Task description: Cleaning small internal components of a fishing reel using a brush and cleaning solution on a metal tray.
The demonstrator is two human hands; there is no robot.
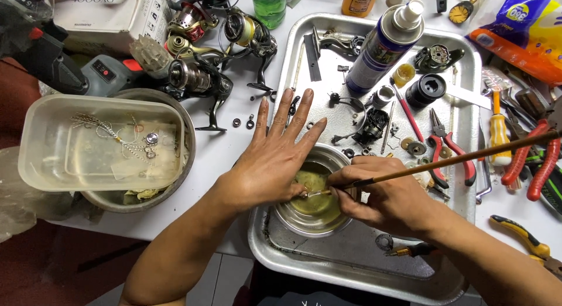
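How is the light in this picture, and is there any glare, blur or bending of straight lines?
Head view: even, soft light with only weak shadows; pale glare on the metal tray and the small steel bowl; the left hand, right hand and brush are sharp; wide-lens distortion curves the tray's edges near the frame borders.

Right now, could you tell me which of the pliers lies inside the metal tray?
The small red-handled pliers beside the right hand; the larger red pair and the yellow-handled pair lie on the table outside the metal tray.
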